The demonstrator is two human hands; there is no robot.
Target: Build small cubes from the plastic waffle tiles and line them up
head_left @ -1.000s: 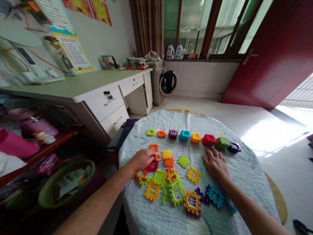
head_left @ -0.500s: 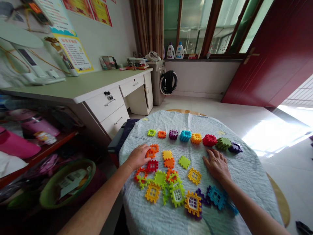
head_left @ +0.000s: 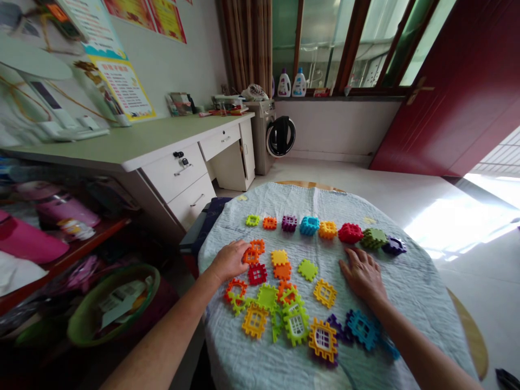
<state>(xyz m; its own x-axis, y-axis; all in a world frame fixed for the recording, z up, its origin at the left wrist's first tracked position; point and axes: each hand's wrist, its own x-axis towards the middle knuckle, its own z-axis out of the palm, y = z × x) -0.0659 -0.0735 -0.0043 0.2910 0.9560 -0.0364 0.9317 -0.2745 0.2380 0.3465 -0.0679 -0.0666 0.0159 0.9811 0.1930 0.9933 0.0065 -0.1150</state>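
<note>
My left hand [head_left: 231,261] has its fingers closed at the edge of an orange window piece [head_left: 251,255], at the left of the cloth-covered table. A red window piece [head_left: 257,274] lies just below it. My right hand [head_left: 363,273] lies palm down with fingers spread, holding nothing, near the red stack [head_left: 350,233] and green stack [head_left: 374,238]. A row of coloured pieces and stacks runs along the far side, from a lime piece [head_left: 252,220] to a dark purple stack [head_left: 394,246]. Loose yellow, green, orange and blue pieces are scattered between and below my hands.
The round table [head_left: 406,303] has a light blue cloth. Left of it stand a desk [head_left: 162,135], a shelf with pink bottles and a green basket [head_left: 77,319]. A washing machine [head_left: 264,135] is behind, a red door [head_left: 442,97] at the right.
The red window piece beside my left hand has shifted slightly and turned. Both hands remain in nearly the same places, and the view has moved a little.
</note>
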